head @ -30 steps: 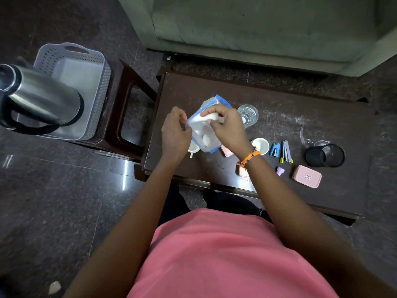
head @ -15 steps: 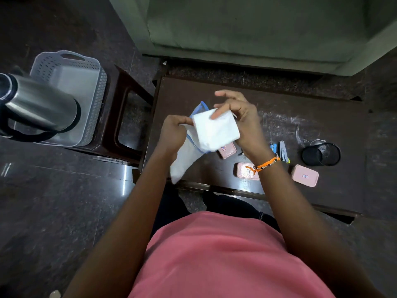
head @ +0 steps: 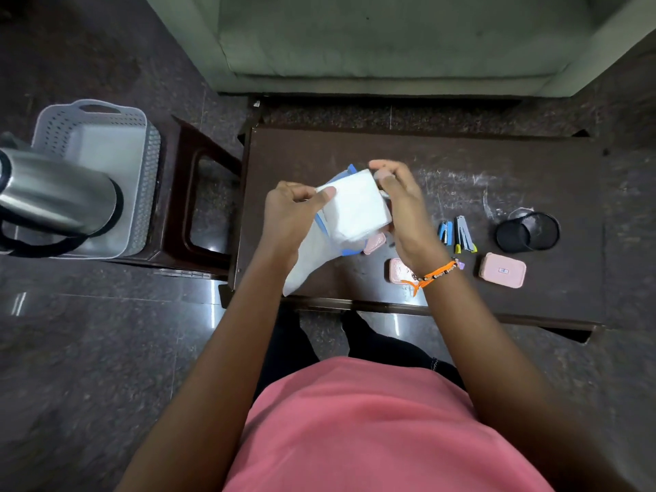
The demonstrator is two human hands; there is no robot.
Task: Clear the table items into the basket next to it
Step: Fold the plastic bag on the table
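Observation:
Both hands hold a white cloth with blue trim (head: 355, 211) above the left part of the dark table (head: 443, 165). My left hand (head: 294, 214) pinches its left edge while my right hand (head: 401, 207) grips its right side; a loose end hangs down toward the table's front edge. On the table lie pink boxes (head: 502, 270), (head: 397, 271), (head: 375, 242), a blue stapler (head: 445, 233), a grey stapler (head: 465, 236) and a black mesh cup (head: 527, 231). The grey perforated basket (head: 142, 165) stands on a stool at the left.
A steel kettle (head: 56, 197) sits in the basket and fills its near half. The brown stool (head: 198, 207) stands between basket and table. A green sofa (head: 390, 40) runs behind the table. My legs are at the table's front edge.
The cloth has been lifted off the table and folded smaller between both hands. The hands now hide the glass and white cup seen a second ago.

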